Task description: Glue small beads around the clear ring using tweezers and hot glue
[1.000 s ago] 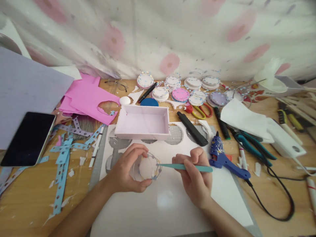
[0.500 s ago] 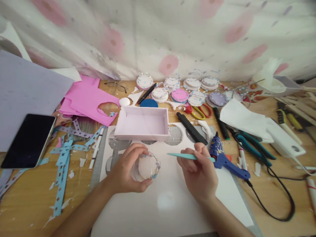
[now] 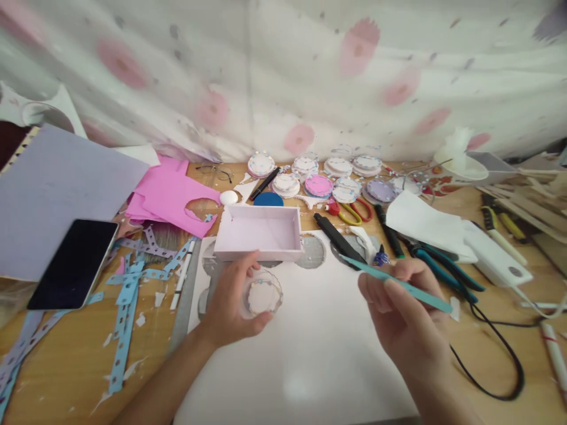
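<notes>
My left hand (image 3: pixel 228 301) rests on the white sheet (image 3: pixel 305 348), thumb and fingers spread apart. Between them sits a small clear round piece (image 3: pixel 264 296) with a rim of tiny pale blue and beige bits. The thumb tip lies close to its near edge; whether it touches, I cannot tell. My right hand (image 3: pixel 407 319) is raised over the right side and closed around teal tweezers (image 3: pixel 398 282), their thin tip pointing left. Just beyond my left hand stands a pale lilac open box (image 3: pixel 261 231).
Decorated discs (image 3: pixel 319 185) line the back by the curtain. Right of the sheet are a black cutter (image 3: pixel 339 236), a mostly hidden blue glue gun (image 3: pixel 381 257), pliers (image 3: pixel 436 268) and a white device (image 3: pixel 496 254). Blue strips (image 3: pixel 126 319) and a phone (image 3: pixel 73 264) lie left.
My right hand has moved right with the tweezers, now over the glue gun. My left fingers have opened away from the clear round piece. The whole view has shifted slightly.
</notes>
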Demonstrator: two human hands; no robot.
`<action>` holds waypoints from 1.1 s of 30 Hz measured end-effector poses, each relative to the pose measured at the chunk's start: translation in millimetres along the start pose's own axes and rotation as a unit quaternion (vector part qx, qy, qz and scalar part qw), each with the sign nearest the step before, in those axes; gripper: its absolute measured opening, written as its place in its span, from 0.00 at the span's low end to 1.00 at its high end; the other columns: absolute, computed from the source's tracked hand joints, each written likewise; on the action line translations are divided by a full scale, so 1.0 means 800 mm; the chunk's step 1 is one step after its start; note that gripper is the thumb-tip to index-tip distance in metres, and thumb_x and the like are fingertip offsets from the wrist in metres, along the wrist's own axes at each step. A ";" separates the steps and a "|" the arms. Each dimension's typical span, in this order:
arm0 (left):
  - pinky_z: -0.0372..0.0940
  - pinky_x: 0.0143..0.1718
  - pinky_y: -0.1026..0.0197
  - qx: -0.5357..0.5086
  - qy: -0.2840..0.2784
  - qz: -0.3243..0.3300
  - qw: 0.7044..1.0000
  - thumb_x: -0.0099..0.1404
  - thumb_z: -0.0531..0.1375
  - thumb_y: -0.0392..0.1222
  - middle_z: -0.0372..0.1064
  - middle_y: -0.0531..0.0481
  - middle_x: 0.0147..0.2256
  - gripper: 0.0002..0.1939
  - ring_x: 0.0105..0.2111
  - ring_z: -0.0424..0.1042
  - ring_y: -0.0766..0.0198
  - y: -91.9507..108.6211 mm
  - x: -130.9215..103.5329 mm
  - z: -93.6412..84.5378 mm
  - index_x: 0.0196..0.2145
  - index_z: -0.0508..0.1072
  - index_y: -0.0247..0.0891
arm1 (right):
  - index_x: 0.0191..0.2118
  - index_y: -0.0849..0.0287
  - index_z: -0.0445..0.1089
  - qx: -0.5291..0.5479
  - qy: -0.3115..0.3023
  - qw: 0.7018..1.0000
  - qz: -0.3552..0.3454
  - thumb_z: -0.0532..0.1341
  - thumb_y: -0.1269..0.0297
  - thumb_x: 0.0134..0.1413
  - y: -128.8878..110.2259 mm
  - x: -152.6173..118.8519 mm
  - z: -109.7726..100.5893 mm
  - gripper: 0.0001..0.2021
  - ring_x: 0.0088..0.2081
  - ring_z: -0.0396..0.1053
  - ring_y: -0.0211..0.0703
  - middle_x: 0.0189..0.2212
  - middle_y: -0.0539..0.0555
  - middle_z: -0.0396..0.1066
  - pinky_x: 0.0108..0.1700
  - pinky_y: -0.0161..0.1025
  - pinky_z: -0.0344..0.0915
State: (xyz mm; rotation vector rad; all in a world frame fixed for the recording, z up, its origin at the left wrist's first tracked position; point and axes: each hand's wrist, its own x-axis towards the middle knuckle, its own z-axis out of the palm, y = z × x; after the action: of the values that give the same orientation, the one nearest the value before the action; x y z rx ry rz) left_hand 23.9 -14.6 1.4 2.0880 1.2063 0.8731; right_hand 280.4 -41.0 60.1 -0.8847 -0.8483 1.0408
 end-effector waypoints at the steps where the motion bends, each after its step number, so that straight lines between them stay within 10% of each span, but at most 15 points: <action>1: 0.61 0.52 0.44 -0.011 0.010 -0.007 1.000 0.61 0.57 0.53 0.62 0.42 0.49 0.40 0.46 0.65 0.51 -0.001 0.000 0.000 0.66 0.46 0.42 | 0.34 0.55 0.66 -0.016 -0.001 1.000 -0.013 0.64 0.69 0.54 -0.004 0.000 -0.005 0.05 0.21 0.56 0.33 0.18 0.43 0.58 0.27 0.34 0.57; 8: 0.58 0.57 0.41 -0.042 0.004 -0.023 0.999 0.57 0.61 0.49 0.62 0.39 0.54 0.44 0.53 0.64 0.47 -0.003 -0.007 0.002 0.66 0.45 0.42 | 0.35 0.54 0.72 -0.182 0.022 0.982 -0.036 0.69 0.66 0.51 -0.016 0.005 -0.023 0.06 0.28 0.68 0.37 0.29 0.50 0.70 0.28 0.34 0.64; 18: 0.63 0.54 0.36 0.039 -0.030 -0.015 0.999 0.53 0.65 0.43 0.59 0.33 0.57 0.47 0.56 0.65 0.40 0.014 -0.023 0.007 0.63 0.42 0.42 | 0.36 0.52 0.70 -0.323 -0.101 0.927 -0.159 0.66 0.73 0.52 -0.007 0.012 -0.005 0.08 0.40 0.74 0.48 0.35 0.54 0.76 0.40 0.46 0.70; 33: 0.65 0.51 0.39 0.052 -0.055 -0.032 0.997 0.53 0.64 0.41 0.68 0.35 0.51 0.40 0.52 0.68 0.43 0.018 -0.020 0.007 0.57 0.46 0.39 | 0.33 0.52 0.65 -0.485 -0.254 0.770 -0.326 0.57 0.83 0.51 0.040 0.046 0.058 0.14 0.33 0.72 0.42 0.31 0.44 0.79 0.43 0.47 0.53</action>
State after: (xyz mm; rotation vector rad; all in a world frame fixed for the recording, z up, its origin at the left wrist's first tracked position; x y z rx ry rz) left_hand 29.2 -35.8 4.6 2.1367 1.2767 0.6717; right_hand 238.1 10.7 55.4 -1.0120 -2.0884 0.1244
